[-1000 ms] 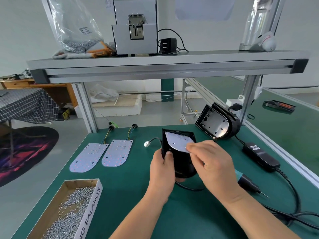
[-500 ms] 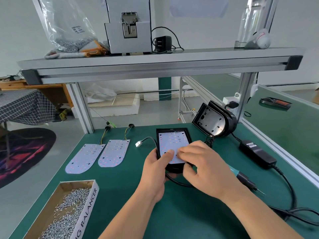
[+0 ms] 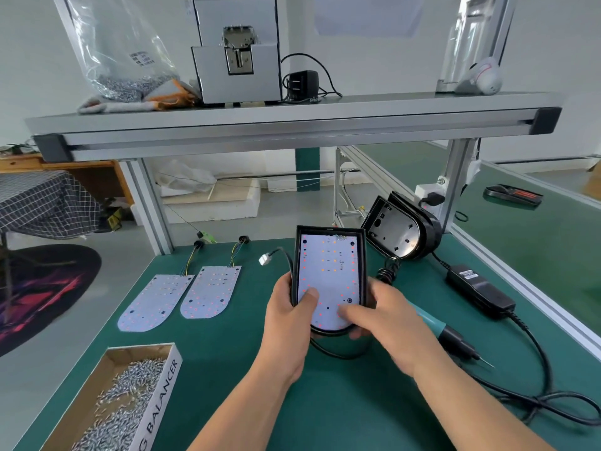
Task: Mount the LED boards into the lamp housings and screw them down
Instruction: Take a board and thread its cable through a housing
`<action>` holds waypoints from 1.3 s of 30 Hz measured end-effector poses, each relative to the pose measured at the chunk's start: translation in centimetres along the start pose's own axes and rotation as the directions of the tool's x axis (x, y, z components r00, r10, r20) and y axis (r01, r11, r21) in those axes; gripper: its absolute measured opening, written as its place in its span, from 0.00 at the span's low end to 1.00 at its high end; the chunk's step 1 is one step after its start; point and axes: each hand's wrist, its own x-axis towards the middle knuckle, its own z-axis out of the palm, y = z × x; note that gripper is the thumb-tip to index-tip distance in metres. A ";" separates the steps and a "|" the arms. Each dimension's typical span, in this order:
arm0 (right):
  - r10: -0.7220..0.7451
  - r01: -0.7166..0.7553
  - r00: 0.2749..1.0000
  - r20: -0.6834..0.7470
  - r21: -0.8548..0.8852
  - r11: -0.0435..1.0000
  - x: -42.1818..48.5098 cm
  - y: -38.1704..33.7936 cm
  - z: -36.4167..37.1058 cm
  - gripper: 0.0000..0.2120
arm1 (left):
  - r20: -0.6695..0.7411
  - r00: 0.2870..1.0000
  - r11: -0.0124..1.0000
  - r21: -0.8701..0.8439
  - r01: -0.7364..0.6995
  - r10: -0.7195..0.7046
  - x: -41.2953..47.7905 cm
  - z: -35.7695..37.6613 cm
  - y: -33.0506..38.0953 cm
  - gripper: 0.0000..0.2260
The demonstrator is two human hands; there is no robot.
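Head view showed left hand (image 3: 286,323) and right hand (image 3: 387,317) clasping the lamp housing (image 3: 364,255), pressing the LED board (image 3: 328,271) home; screws (image 3: 123,405) seemed due next.

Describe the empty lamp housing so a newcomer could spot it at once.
On the green bench, go to the far right corner, by the aluminium upright. The empty lamp housing stands tilted there, bare silvery inside facing us; the held housing has an LED board, this one none.
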 end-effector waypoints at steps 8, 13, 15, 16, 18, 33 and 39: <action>-0.252 0.193 0.960 -0.123 -0.363 0.912 -1.5 -1.1 1.7 0.15 | 0.024 1.000 0.995 0.101 -0.022 0.019 -0.3 -0.7 1.9 0.19; -0.415 0.322 0.910 -0.013 -0.611 0.724 -2.2 -1.6 2.5 0.21 | 0.196 0.980 0.993 0.104 -0.050 0.029 -1.5 0.9 2.0 0.60; -0.422 0.350 0.905 0.050 -0.651 0.673 -2.3 -1.7 2.8 0.24 | 0.202 0.979 0.987 0.151 -0.051 0.020 -1.7 0.8 2.2 0.58; -0.430 0.374 0.899 0.086 -0.660 0.651 -2.3 -1.7 3.0 0.25 | 0.198 0.980 0.989 0.141 -0.035 0.007 -1.6 0.7 2.2 0.53; -0.443 0.433 0.883 0.153 -0.630 0.645 -2.2 -1.7 2.8 0.28 | 0.185 0.983 0.998 0.066 0.006 -0.018 -1.4 0.5 2.1 0.43; -0.351 0.221 0.910 -0.222 -0.457 0.861 0.1 -1.0 -1.4 0.22 | 0.328 0.902 0.952 -0.023 0.305 -0.281 -0.7 -2.1 1.3 0.36; -0.270 0.268 0.940 -0.210 -0.042 0.963 0.2 -0.8 -1.4 0.13 | 0.361 0.901 0.965 -0.013 0.261 -0.239 -1.2 -0.9 1.1 0.29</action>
